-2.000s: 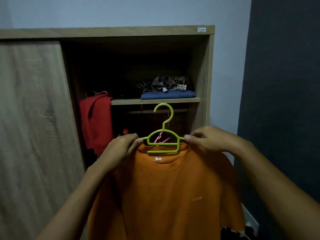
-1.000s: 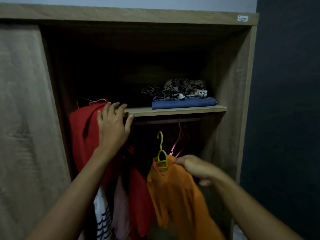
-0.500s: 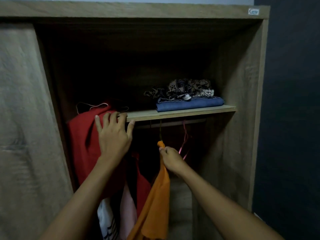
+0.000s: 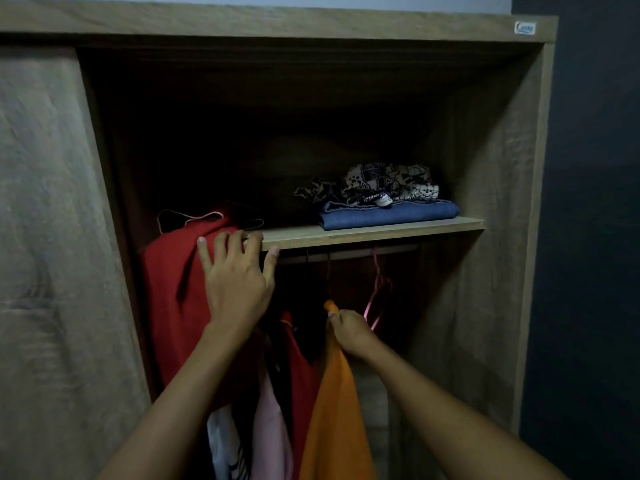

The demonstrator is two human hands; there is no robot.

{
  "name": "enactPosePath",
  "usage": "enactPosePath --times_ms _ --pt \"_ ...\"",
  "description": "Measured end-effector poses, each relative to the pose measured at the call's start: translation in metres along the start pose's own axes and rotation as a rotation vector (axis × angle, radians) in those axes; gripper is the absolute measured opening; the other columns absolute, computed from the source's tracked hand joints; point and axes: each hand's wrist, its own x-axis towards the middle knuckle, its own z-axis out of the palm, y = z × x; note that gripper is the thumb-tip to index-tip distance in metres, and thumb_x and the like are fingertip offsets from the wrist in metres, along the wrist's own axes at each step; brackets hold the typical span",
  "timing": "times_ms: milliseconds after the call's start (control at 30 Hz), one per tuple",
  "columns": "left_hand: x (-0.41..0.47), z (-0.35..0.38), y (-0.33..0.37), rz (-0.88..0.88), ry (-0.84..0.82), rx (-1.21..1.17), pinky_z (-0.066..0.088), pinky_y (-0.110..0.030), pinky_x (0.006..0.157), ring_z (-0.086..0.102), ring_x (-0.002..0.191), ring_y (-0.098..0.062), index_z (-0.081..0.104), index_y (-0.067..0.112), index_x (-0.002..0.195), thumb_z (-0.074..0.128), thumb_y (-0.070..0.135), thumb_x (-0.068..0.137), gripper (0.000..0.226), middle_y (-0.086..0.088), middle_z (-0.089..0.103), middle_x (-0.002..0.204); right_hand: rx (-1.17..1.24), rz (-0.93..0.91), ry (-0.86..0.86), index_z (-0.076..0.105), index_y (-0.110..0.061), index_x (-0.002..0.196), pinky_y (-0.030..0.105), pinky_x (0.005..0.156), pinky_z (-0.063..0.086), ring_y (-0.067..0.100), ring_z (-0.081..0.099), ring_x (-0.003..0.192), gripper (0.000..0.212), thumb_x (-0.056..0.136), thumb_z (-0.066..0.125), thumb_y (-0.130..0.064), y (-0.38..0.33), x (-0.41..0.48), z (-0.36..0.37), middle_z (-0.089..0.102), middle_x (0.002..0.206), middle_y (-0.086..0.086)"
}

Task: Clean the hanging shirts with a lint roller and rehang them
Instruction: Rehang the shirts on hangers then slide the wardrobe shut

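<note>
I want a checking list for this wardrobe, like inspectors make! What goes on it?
Surface: wooden shelf above a hanging rail.
Job's things: orange shirt hangs below the rail; its hanger is too dark to make out.
Clutter: folded blue cloth with patterned cloth on top, on the shelf; red garment at the left; pink hanger hooked on the rail.
Hands: left hand open, fingers on the shelf edge; right hand pinches the orange shirt's top.
Cables: nothing seen.
Surroundings: wooden sliding door on the left, dark wall on the right.
</note>
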Motion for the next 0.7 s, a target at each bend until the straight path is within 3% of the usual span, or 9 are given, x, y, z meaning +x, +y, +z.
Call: enactPosePath --times_ms 133,233,300,400,500,567,700 --pt "0.0 -0.004 -0.002 0.01 0.0 -0.009 0.017 -0.053 0.116 0.048 0.121 -0.027 0.062 0.02 0.12 0.039 0.049 0.097 0.043 -0.005 0.062 0.118 -0.118 0.003 -0.061 0.055 -0.015 0.07 0.026 0.051 0.037 0.013 0.05 0.053 0.041 0.103 0.041 -0.034 -0.004 0.003 -0.009 0.054 0.066 0.002" --pt "0.004 -0.014 -0.008 0.031 0.038 -0.085 0.03 -0.048 0.109 0.053 0.115 -0.025 0.062 0.019 0.12 0.037 0.047 0.097 0.045 -0.005 0.063 0.115 -0.318 0.047 -0.103 0.063 -0.007 0.103 0.028 0.068 0.046 0.03 0.065 0.088 0.036 0.101 0.044 -0.038 -0.025 -0.001 -0.022 0.063 0.104 0.016" --pt "0.01 -0.026 -0.016 0.015 0.097 -0.136 0.036 -0.044 0.099 0.052 0.114 -0.026 0.06 0.016 0.123 0.042 0.047 0.097 0.044 -0.007 0.061 0.117 -0.391 0.0 -0.092 0.062 -0.005 0.112 0.032 0.077 0.048 0.034 0.063 0.103 0.04 0.099 0.048 -0.04 -0.047 -0.009 -0.036 0.061 0.117 0.017" --pt "0.02 -0.04 -0.034 -0.067 0.098 -0.044 0.033 -0.047 0.105 0.048 0.125 -0.031 0.055 0.009 0.13 0.051 0.046 0.096 0.051 -0.014 0.057 0.128 -0.333 -0.17 -0.075 0.069 -0.009 0.103 0.031 0.075 0.05 0.027 0.066 0.093 0.041 0.097 0.05 -0.046 -0.091 -0.029 -0.058 0.067 0.106 0.01" --pt "0.035 -0.044 -0.049 -0.24 -0.136 0.07 0.027 -0.055 0.112 0.047 0.128 -0.039 0.056 -0.001 0.128 0.047 0.052 0.095 0.063 -0.024 0.057 0.13 -0.229 -0.353 -0.084 0.075 -0.016 0.088 0.025 0.059 0.048 0.01 0.066 0.066 0.039 0.097 0.051 -0.045 -0.144 -0.051 -0.075 0.075 0.076 -0.001" --pt "0.042 -0.046 -0.055 -0.263 -0.203 0.045 0.039 -0.052 0.102 0.057 0.113 -0.041 0.063 0.0 0.113 0.046 0.05 0.096 0.056 -0.024 0.064 0.115 -0.147 -0.451 -0.063 0.075 -0.018 0.082 0.026 0.059 0.05 0.008 0.064 0.059 0.038 0.097 0.052 -0.043 -0.177 -0.057 -0.082 0.074 0.067 -0.002" --pt "0.046 -0.055 -0.052 -0.164 -0.096 -0.121 0.047 -0.044 0.074 0.064 0.091 -0.044 0.066 0.003 0.09 0.055 0.026 0.096 0.026 -0.024 0.07 0.093 -0.045 -0.545 0.034 0.075 -0.015 0.079 0.022 0.053 0.047 0.003 0.061 0.052 0.036 0.096 0.056 -0.04 -0.218 -0.036 -0.085 0.072 0.065 -0.001"
